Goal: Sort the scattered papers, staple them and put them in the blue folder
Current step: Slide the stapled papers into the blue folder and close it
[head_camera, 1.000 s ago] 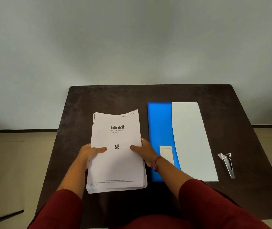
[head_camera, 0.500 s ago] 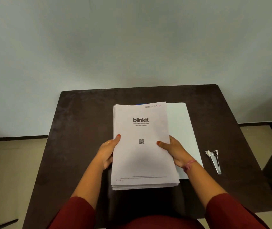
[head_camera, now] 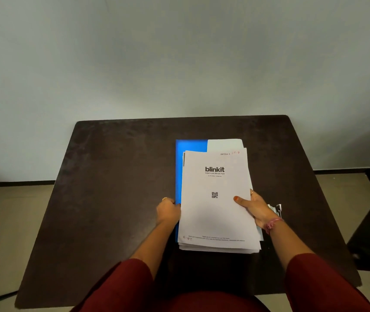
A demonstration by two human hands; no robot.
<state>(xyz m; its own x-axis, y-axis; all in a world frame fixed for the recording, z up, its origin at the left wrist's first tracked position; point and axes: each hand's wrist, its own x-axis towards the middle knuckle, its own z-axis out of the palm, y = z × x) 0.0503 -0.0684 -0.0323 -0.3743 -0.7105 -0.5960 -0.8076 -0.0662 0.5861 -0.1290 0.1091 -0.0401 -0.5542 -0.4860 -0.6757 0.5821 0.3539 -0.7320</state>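
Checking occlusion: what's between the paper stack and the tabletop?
Head view: the blue folder with its white flap lies under the paper stack, on the table. Both hands grip the stack's sides.

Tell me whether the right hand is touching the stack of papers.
Touching. In the head view the right hand grips the right edge of the stack of papers, its thumb lying flat on the top sheet.

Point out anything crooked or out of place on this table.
The white paper stack, held by both hands, is fanned unevenly at its bottom edge and overhangs the blue folder. The metal stapler is mostly hidden behind the right hand.
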